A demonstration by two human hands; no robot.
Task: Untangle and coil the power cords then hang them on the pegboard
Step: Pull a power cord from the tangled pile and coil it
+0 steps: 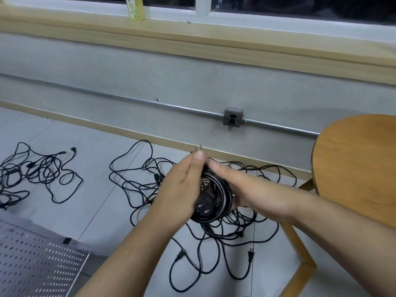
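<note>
Black coil (pixel 216 202) sits in your left hand (pixel 182 187), fingers curled round it; your right hand (pixel 246 189) blurs against it, grip unclear. Near tangle (pixel 214 234), far-left tangle (pixel 42 172) unsorted; pegboard (pixel 32 264) shows no cords hung.

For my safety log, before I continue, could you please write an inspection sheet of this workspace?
Surface: grey tiled floor.
Job's things: coiled cord between the hands; pegboard at lower left, no cord on it.
Clutter: nothing seen.
Hands: left hand grips the coiled cord; right hand at the coil, blurred, grip unclear.
Cables: tangled pile on the floor under the hands; second pile at left.
Surroundings: wooden stool, wall socket on conduit, yellow bottle on the windowsill.
</note>
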